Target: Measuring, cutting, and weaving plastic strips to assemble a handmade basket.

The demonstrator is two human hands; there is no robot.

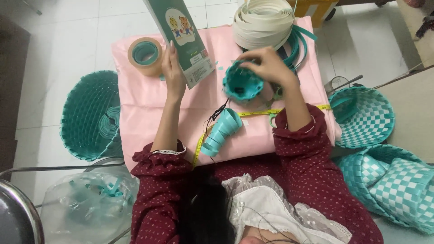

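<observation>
My left hand [172,70] holds a tall green printed card box [183,36] upright over the pink-covered table [140,104]. My right hand [267,65] grips a small round teal woven piece [242,83] from above, its open side turned toward me. Just below it lie a loose roll of teal strip [221,131], a yellow measuring tape [271,111] and some thin black cord [216,116]. Both sleeves are dark red with small dots.
A roll of brown tape [144,54] sits at the table's far left. Coils of cream strip [264,22] and teal strip [298,43] lie at the far edge. Teal woven baskets stand on the floor at left [88,115] and right [364,117], [393,185]. A plastic bag of scraps [90,203] is near left.
</observation>
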